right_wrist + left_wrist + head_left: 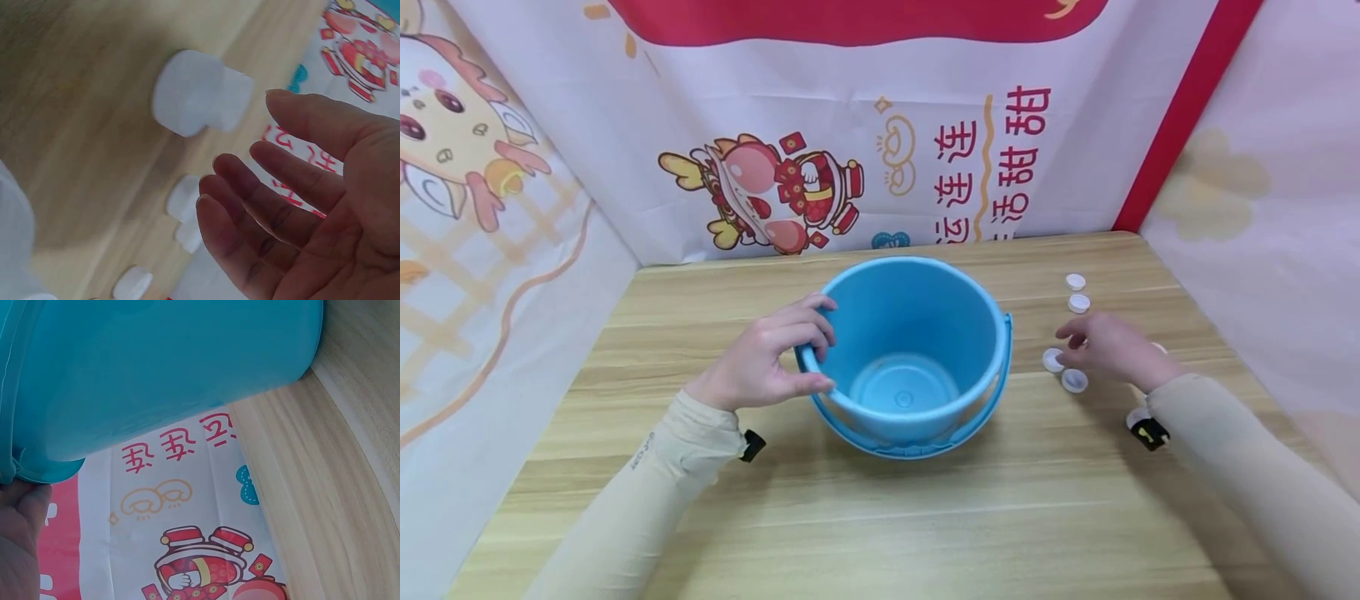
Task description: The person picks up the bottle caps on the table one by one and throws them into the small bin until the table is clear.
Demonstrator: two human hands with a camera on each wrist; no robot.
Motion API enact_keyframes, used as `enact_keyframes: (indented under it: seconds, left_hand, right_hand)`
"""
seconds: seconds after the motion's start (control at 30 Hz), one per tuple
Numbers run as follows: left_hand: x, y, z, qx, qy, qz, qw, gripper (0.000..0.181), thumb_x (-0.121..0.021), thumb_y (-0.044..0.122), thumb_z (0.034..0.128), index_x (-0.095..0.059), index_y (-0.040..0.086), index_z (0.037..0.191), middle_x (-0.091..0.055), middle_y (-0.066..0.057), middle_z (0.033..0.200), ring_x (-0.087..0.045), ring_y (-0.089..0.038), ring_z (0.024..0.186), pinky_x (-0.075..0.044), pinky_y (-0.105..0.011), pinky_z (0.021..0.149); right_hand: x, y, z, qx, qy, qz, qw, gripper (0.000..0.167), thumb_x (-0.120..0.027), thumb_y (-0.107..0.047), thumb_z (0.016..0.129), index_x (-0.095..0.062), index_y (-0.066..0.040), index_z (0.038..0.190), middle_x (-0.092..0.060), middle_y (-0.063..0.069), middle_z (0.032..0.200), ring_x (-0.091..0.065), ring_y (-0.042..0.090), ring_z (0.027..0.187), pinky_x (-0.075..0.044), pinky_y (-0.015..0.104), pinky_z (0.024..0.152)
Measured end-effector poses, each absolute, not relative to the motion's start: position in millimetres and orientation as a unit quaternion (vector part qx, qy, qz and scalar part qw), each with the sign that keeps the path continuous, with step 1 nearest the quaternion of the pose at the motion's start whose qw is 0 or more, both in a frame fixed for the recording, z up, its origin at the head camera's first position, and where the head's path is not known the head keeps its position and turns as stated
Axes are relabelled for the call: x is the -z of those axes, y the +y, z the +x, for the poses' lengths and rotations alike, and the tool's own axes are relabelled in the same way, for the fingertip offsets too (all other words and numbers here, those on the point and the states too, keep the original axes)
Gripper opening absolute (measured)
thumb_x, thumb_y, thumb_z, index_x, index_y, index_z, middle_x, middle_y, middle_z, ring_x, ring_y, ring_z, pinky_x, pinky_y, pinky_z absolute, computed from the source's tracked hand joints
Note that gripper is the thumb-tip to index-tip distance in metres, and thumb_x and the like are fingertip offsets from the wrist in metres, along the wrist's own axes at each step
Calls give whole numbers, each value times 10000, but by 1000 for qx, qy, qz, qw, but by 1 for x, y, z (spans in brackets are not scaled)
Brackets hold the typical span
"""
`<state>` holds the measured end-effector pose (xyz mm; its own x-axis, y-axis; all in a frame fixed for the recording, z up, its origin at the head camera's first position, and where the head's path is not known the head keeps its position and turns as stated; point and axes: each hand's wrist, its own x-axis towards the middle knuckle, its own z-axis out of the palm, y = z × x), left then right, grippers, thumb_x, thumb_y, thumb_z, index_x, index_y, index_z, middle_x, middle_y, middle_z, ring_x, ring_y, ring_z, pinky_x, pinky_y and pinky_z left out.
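Observation:
A light blue plastic bucket [904,417] stands upright on the table, its inside bare and its handle hanging down along the front. My left hand [775,354] grips the bucket's left rim, with the fingers over the edge; in the left wrist view only part of the hand [22,544] shows beside the rim. On the right, my right hand [1112,350] hovers by two small white round caps [1074,381], holding nothing. Its fingers [250,194] are loosely bent in the right wrist view, apart from the nearest white cap [184,94].
Two more white caps [1077,303] lie farther back on the wooden table [925,517]. Others are partly hidden near the right wrist. Printed cloth [850,108] hangs behind the table and along both sides. A large white object [12,231] shows at the right wrist view's left edge.

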<state>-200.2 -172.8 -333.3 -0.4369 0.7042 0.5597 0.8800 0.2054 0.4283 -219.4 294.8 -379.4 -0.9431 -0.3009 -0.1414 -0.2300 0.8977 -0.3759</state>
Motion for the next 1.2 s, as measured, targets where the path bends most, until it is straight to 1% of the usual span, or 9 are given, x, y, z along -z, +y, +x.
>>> enact_keyframes:
  seconds: [0.2, 0.3, 0.5, 0.67, 0.83, 1.0, 1.1, 1.2]
  left_hand:
    - [334, -173, -199, 362, -771, -511, 119, 391, -684, 527, 880, -634, 141, 851, -653, -23, 1028, -493, -384, 1258, -284, -483, 1146]
    - [334, -173, -200, 361, -773, -509, 117, 392, -679, 532, 882, -633, 143, 850, -652, -8, 1033, -491, -377, 1264, -283, -477, 1147]
    - [332, -172, -198, 358, -774, -509, 117, 413, -677, 533, 884, -622, 127, 836, -645, 0, 1015, -494, -370, 1259, -272, -472, 1154]
    - [332, -172, -198, 358, -776, -507, 116, 418, -676, 538, 883, -623, 126, 842, -640, 5, 1017, -488, -370, 1263, -277, -471, 1152]
    - [332, -172, -197, 361, -778, -502, 111, 398, -677, 536, 883, -622, 143, 853, -637, 8, 1027, -482, -366, 1271, -279, -466, 1152]
    - [332, -172, -196, 361, -780, -499, 110, 394, -682, 532, 880, -625, 143, 858, -637, 9, 1030, -481, -362, 1275, -276, -460, 1154]
    - [332, -172, -196, 361, -781, -499, 109, 383, -688, 522, 881, -628, 144, 863, -639, 6, 1030, -480, -361, 1276, -282, -466, 1150]
    - [331, -172, -196, 352, -783, -501, 111, 379, -676, 521, 892, -629, 146, 866, -641, -7, 1031, -477, -361, 1279, -309, -483, 1133]
  right_hand:
    - [390, 291, -225, 180, 969, -116, 127, 488, -791, -238, 840, -646, 35, 1218, -674, 97, 932, -605, 253, 826, -526, 457, 754]
    - [393, 286, -226, 183, 968, -104, 140, 454, -793, -229, 844, -661, 11, 1207, -673, 101, 954, -607, 254, 836, -541, 440, 748]
    - [392, 278, -225, 174, 969, -96, 148, 377, -780, -211, 861, -684, -15, 1169, -678, 122, 1002, -627, 267, 867, -560, 459, 759]
    - [384, 274, -227, 175, 969, -100, 144, 349, -719, -225, 900, -670, -7, 1169, -668, 121, 971, -618, 263, 828, -555, 457, 736]
    - [360, 271, -229, 184, 970, -121, 105, 344, -667, -193, 910, -660, 20, 1181, -673, 154, 995, -624, 282, 856, -544, 501, 777]
    - [324, 262, -225, 222, 964, -137, 59, 381, -666, -198, 927, -629, 35, 1227, -657, 183, 1047, -649, 288, 872, -565, 452, 737]
    - [300, 254, -219, 228, 962, -152, 12, 368, -674, -214, 927, -652, 7, 1220, -678, 159, 1030, -656, 289, 866, -565, 435, 714]
    - [277, 244, -211, 212, 961, -171, -43, 352, -693, -254, 919, -687, -49, 1204, -703, 114, 982, -661, 270, 844, -562, 439, 713]
